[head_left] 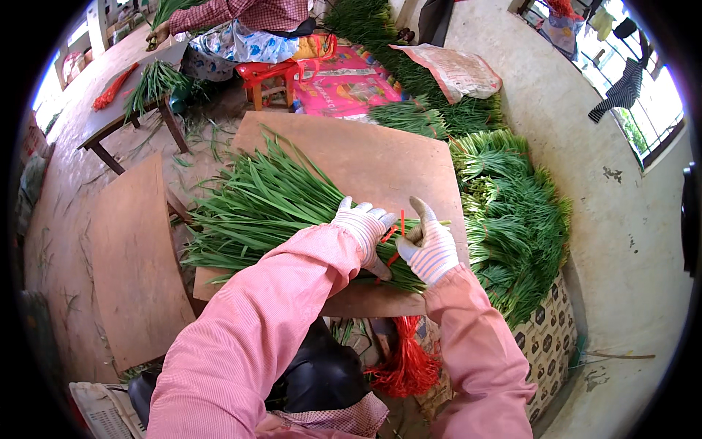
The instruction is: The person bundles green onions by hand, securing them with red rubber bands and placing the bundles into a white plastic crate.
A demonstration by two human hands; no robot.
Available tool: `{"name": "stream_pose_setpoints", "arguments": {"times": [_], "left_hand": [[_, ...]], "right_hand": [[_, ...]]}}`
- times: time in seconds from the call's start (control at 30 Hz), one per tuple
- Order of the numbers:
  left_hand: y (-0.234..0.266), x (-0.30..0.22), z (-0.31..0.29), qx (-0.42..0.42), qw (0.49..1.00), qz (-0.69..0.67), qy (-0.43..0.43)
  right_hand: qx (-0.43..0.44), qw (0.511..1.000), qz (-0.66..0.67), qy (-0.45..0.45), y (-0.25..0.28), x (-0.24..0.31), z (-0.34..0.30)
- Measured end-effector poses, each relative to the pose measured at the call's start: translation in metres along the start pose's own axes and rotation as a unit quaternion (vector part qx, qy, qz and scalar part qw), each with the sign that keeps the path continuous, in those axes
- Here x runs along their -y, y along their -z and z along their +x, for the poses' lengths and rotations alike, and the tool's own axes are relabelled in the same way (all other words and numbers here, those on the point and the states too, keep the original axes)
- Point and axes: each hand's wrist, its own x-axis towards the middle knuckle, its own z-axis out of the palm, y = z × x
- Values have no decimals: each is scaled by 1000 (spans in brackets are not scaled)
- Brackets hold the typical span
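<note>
A large bunch of long green chives (267,197) lies across a brown board (373,150), leaves fanned to the left and stalk ends to the right. My left hand (363,233), in a white striped glove, is closed over the bunch near its stalks, thumb on the near side. Around the stalks to its right runs a thin red tie (393,233), one end sticking up. My right hand (430,247), gloved alike, is at that tie with its lower fingers curled and one finger raised. The tie seems pinched there, though the fingertips partly hide it.
Several tied bundles of chives (508,212) are heaped along the wall at right. Red ties (406,362) hang below the board's near edge. Another board (135,263) stands at left. Beyond it, a person (238,22) sits by a low table (139,91) with chives and red ties.
</note>
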Motion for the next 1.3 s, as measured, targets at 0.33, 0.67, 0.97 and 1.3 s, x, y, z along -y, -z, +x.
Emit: {"name": "stream_pose_setpoints", "arguments": {"times": [0.33, 0.67, 0.97, 1.3], "left_hand": [[-1, 0, 0, -13, 1000, -6, -6], [4, 1, -6, -13, 999, -43, -8], [15, -5, -13, -2, 998, -53, 18], [-26, 14, 11, -62, 998, 5, 10]], "right_hand": [[194, 960, -201, -17, 11, 19, -10], [160, 972, -174, -1, -6, 9, 43], [219, 950, 111, -193, 3, 20, 37], [89, 984, 149, 36, -13, 52, -52]]}}
